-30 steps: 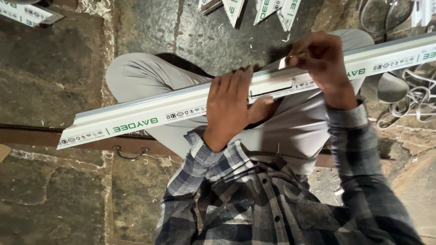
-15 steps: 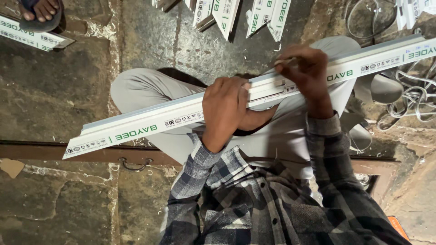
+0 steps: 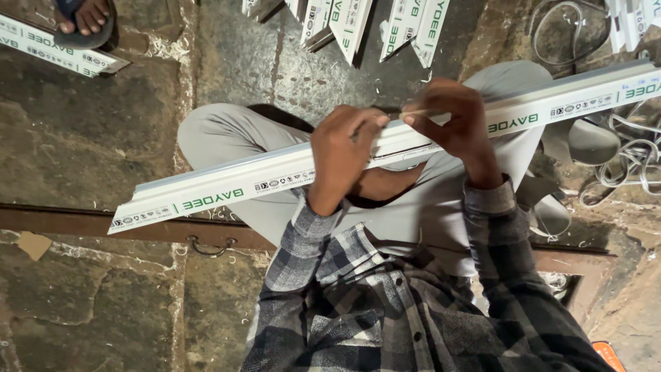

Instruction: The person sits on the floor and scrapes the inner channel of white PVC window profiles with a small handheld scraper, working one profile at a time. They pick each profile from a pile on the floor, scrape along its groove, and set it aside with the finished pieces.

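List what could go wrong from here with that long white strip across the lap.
1. The strip juts far past the left hand with nothing under it; it may sag or swing down onto the stone floor.
2. Both hands crowd one spot, the right hand pinching something thin I cannot identify; a slip could nick a finger.
3. Cables lie beside the strip's right end and might snag it.

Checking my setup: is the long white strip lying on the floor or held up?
Held up: both hands grip the strip across the lap, above the floor.
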`<state>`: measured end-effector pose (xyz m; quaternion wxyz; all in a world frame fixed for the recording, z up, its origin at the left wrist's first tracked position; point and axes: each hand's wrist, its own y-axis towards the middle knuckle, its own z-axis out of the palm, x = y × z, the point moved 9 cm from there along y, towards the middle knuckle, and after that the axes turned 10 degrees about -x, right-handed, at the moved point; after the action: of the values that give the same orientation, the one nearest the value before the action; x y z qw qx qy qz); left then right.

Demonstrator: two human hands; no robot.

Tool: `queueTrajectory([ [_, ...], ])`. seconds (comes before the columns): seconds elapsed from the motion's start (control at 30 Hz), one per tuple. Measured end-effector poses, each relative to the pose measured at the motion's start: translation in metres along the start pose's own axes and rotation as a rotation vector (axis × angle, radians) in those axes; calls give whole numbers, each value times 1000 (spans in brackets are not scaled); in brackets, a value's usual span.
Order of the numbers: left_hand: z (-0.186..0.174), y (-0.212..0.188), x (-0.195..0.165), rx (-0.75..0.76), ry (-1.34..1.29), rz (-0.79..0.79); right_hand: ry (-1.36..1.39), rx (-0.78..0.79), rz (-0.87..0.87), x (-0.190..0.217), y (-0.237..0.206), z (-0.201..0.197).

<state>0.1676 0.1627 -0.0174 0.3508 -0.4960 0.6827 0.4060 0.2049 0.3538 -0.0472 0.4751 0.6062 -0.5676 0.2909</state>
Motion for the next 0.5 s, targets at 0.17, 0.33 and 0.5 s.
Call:
queueTrajectory([
  [0.17,-34,-2,22,-125,199,-24,379,-327,156,-38,-15,-28],
  [0.33,-40,-26,3,49,396,242,321,-529,118,-64,-15,-43],
  [0.5,-24,-41,-1,253,525,389,565,-597,184,-75,-17,-46],
])
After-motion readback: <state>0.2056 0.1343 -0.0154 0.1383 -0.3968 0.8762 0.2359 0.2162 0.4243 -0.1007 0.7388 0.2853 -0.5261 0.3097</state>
